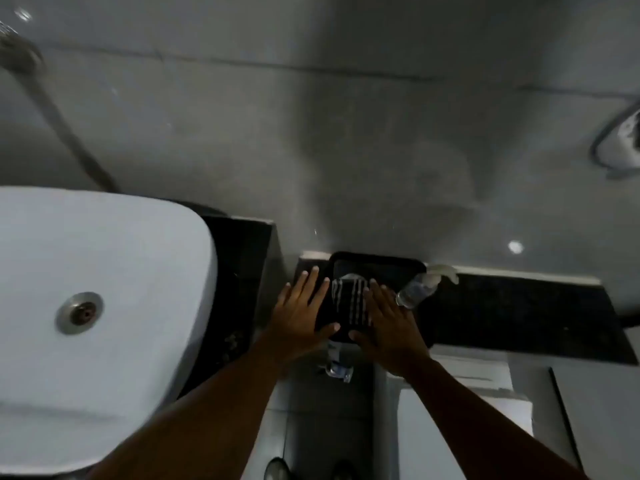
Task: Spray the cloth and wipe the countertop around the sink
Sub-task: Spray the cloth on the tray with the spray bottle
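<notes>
A dark cloth with pale stripes [349,306] lies spread on a low dark ledge right of the white sink [104,271]. My left hand [301,313] rests flat on the cloth's left part, fingers spread. My right hand [388,317] lies flat on its right part, fingers together. Neither hand grips anything. A clear spray bottle with a white trigger head [420,289] lies tilted just right of my right hand, at the cloth's edge. The dark countertop [519,313] stretches to the right.
A metal faucet [41,91] rises at the upper left above the sink's drain [81,312]. A grey tiled wall [346,133] stands behind. A wall holder [620,143] hangs at the far right. A small bottle [337,367] lies below the ledge. White cabinet fronts [467,393] sit beneath.
</notes>
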Demonstrator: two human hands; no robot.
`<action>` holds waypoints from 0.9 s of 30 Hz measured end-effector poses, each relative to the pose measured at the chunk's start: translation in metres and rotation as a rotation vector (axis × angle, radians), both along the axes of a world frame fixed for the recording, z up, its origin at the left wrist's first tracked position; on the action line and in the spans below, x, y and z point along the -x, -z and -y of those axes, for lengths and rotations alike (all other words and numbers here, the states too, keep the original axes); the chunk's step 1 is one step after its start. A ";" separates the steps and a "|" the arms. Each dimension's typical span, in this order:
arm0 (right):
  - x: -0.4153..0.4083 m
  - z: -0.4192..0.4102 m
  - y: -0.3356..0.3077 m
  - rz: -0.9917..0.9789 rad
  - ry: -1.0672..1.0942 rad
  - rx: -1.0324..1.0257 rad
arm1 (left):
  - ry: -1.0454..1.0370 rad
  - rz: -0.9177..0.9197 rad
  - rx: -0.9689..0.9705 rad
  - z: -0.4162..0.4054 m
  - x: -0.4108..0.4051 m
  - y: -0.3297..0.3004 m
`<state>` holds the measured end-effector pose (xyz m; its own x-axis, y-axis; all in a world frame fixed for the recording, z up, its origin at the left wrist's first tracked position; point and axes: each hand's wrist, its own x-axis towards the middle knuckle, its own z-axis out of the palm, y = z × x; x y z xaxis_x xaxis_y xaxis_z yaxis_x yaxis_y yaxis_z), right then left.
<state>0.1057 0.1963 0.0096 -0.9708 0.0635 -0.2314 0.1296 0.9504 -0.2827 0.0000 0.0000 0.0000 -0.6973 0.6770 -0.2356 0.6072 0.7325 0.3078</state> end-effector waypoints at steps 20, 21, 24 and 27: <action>-0.023 -0.014 0.066 -0.608 0.545 0.268 | 0.001 -0.093 -0.227 -0.019 0.013 0.107; -0.021 -0.017 0.060 -0.701 0.672 0.289 | 0.000 -0.094 -0.225 -0.019 0.013 0.107; 0.000 -0.031 0.040 -0.804 0.944 0.405 | -0.004 -0.106 -0.217 -0.018 0.013 0.107; 0.031 -0.043 0.021 -0.783 0.982 0.624 | 0.002 -0.107 -0.213 -0.018 0.014 0.108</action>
<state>0.0749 0.2390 -0.0109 -0.4796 0.8717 0.1006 0.2737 0.2575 -0.9267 -0.0137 0.0177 -0.1078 -0.7092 0.7049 -0.0121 0.6460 0.6565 0.3894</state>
